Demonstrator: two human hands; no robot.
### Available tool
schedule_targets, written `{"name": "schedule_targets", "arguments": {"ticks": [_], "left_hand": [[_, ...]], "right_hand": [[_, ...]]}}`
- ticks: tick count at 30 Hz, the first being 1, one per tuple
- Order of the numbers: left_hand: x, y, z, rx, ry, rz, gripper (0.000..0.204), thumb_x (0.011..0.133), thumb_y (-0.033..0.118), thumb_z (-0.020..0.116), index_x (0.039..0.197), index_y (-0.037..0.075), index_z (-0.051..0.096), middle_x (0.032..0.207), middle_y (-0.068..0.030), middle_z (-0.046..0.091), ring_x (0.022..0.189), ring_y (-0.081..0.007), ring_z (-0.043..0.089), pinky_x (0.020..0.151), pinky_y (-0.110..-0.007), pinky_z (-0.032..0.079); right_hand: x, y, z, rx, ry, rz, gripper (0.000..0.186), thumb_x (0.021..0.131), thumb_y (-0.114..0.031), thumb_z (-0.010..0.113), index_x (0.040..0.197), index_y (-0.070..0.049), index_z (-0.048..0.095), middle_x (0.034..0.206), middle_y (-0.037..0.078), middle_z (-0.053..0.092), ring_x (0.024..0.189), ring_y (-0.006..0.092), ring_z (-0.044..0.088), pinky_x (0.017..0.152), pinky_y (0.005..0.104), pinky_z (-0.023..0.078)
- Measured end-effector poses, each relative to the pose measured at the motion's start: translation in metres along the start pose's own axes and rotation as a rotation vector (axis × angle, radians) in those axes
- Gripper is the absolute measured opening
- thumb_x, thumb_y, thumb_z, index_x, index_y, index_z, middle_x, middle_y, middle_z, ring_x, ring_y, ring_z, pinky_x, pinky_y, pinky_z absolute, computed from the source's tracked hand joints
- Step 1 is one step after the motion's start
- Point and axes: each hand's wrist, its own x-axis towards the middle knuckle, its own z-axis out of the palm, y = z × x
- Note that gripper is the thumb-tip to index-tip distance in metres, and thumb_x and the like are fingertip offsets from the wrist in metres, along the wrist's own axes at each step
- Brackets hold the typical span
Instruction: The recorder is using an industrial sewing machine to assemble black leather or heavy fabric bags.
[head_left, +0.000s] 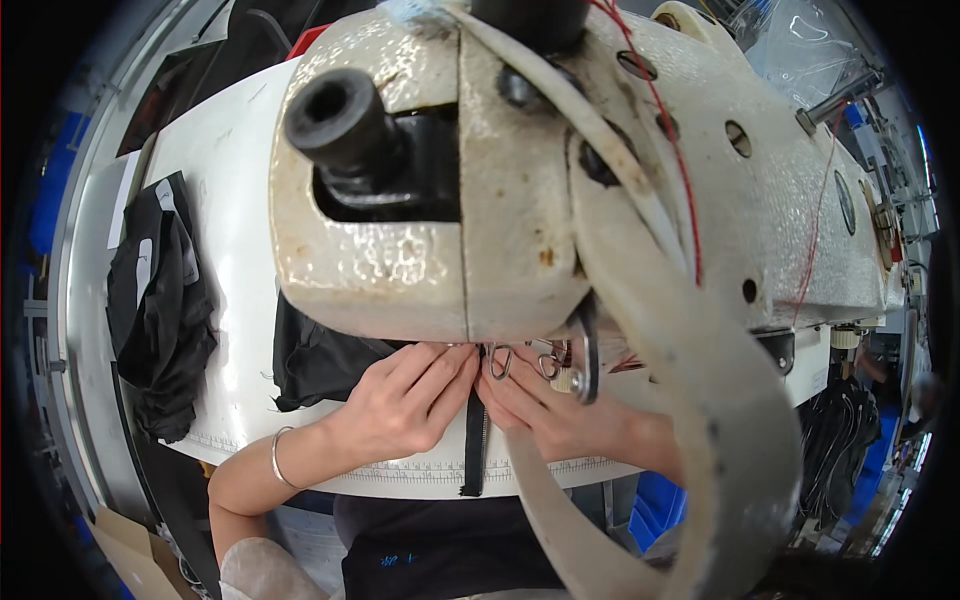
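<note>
A large cream sewing machine head fills the upper middle of the view. Just under it, my left hand and my right hand press fingertips down on either side of a narrow black strip of fabric that runs toward me over the white table. A silver bangle sits on my left wrist. The needle area with metal thread guides lies right above my fingers, partly hidden by the machine.
A pile of black fabric lies at the table's left. More black cloth sits behind my left hand. Red thread runs across the machine. A wide beige strap curves down on the right.
</note>
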Motion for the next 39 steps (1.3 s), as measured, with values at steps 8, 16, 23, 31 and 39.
{"name": "schedule_targets", "arguments": {"ticks": [8, 16, 23, 31, 39], "left_hand": [[-0.004, -0.003, 0.006, -0.043, 0.018, -0.004, 0.037, 0.058, 0.003, 0.062, 0.092, -0.011, 0.063, 0.098, -0.0188, 0.060, 0.080, -0.0238, 0.057, 0.066, -0.030, 0.053], [-0.006, -0.017, 0.023, -0.227, -0.030, -0.100, 0.034, 0.058, 0.002, 0.063, 0.091, -0.006, 0.066, 0.093, -0.0145, 0.062, 0.078, -0.0261, 0.060, 0.065, -0.034, 0.053], [0.005, -0.032, 0.012, -0.217, -0.007, -0.227, 0.029, 0.060, -0.006, 0.065, 0.088, 0.000, 0.067, 0.084, -0.0139, 0.062, 0.074, -0.0295, 0.062, 0.065, -0.040, 0.051], [0.006, 0.058, -0.055, 0.136, -0.334, 0.062, 0.012, 0.059, 0.011, 0.059, 0.065, 0.001, 0.058, 0.065, -0.0063, 0.044, 0.065, -0.0209, 0.046, 0.077, -0.034, 0.042], [-0.051, 0.089, -0.025, 0.234, 0.034, -0.031, 0.019, 0.061, 0.005, 0.060, 0.078, -0.001, 0.065, 0.072, -0.0034, 0.048, 0.066, -0.0159, 0.047, 0.069, -0.029, 0.047]], "right_hand": [[0.009, 0.002, -0.010, 0.093, -0.043, 0.071, 0.020, 0.045, -0.019, 0.053, 0.060, -0.007, 0.056, 0.071, 0.005, 0.048, 0.069, 0.0190, 0.056, 0.077, 0.0504, 0.052], [0.013, 0.009, -0.007, 0.182, -0.129, 0.160, 0.013, 0.065, -0.011, 0.059, 0.074, -0.003, 0.057, 0.070, 0.005, 0.050, 0.065, 0.0211, 0.055, 0.071, 0.0385, 0.052], [0.010, 0.010, 0.017, 0.150, -0.058, 0.277, 0.028, 0.063, -0.013, 0.062, 0.089, -0.001, 0.063, 0.087, 0.007, 0.061, 0.074, 0.0198, 0.058, 0.065, 0.0319, 0.048], [-0.002, -0.026, -0.035, 0.210, -0.099, -0.069, 0.034, 0.068, -0.012, 0.059, 0.097, 0.005, 0.065, 0.099, 0.013, 0.061, 0.093, 0.0225, 0.059, 0.075, 0.0346, 0.048], [-0.003, -0.048, -0.043, 0.201, 0.132, 0.139, 0.028, 0.075, -0.010, 0.060, 0.099, 0.004, 0.065, 0.099, 0.010, 0.060, 0.092, 0.0216, 0.059, 0.068, 0.0298, 0.048]]}}
